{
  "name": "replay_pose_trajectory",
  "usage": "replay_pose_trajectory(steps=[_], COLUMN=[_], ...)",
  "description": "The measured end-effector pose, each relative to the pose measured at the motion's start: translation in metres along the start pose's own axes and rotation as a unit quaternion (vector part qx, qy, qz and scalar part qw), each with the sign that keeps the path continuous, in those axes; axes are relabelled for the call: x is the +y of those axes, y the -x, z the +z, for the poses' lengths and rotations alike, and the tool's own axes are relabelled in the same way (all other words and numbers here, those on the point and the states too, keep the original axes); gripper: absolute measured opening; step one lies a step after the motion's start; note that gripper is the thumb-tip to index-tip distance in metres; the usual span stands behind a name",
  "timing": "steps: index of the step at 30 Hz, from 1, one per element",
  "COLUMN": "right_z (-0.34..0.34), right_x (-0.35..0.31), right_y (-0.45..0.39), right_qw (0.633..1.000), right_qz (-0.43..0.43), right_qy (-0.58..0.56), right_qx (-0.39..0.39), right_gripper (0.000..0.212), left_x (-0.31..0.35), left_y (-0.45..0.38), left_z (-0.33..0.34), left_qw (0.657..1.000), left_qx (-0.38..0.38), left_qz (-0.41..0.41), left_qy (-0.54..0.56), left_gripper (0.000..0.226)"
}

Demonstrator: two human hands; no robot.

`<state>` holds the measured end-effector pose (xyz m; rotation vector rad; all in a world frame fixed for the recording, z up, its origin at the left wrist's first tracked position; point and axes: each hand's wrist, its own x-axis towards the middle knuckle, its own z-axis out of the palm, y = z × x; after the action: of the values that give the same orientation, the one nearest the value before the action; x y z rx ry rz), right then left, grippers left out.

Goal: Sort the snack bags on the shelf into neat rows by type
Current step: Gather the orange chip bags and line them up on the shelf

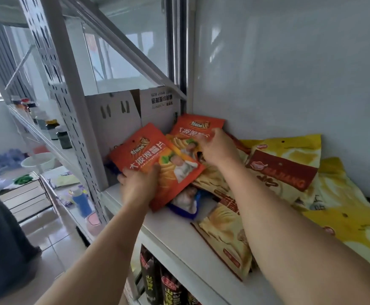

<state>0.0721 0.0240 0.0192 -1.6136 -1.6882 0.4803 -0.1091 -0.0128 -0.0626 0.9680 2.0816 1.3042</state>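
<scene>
On the white shelf (pixel 175 234) lies a heap of snack bags. My left hand (pixel 139 183) grips the lower edge of an orange chip bag (pixel 157 164), tilted above the pile at the left end. My right hand (pixel 218 148) holds a second orange chip bag (pixel 196 126) at the back by the wall. Below them lie a blue bag (pixel 186 204), mostly hidden, and beige chip bags (pixel 226 236). Large yellow bags (pixel 344 208) with a dark red label (pixel 283 170) fill the right of the shelf.
A white cardboard box (pixel 122 119) stands at the shelf's back left against the perforated upright (pixel 69 102). The white wall (pixel 289 73) closes the back. Dark snack packs (pixel 162 285) stand on the shelf below. Bottles, a bowl and clutter sit off to the left.
</scene>
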Motion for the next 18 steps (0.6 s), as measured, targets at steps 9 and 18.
replay_pose_trajectory(steps=[9, 18], right_z=[0.037, 0.046], right_x=[-0.007, -0.002], right_y=[-0.074, -0.090], right_qw=[0.960, 0.903], right_qz=[0.180, 0.289], right_qy=[-0.199, -0.317], right_qx=[0.077, 0.039], right_gripper=[0.042, 0.045], left_x=[0.007, 0.031], left_y=[-0.063, -0.091], left_z=[-0.002, 0.020], left_qw=[0.954, 0.884], left_qx=[-0.061, -0.191], left_qz=[0.223, 0.347], left_qy=[-0.188, -0.249], left_gripper=[0.092, 0.061])
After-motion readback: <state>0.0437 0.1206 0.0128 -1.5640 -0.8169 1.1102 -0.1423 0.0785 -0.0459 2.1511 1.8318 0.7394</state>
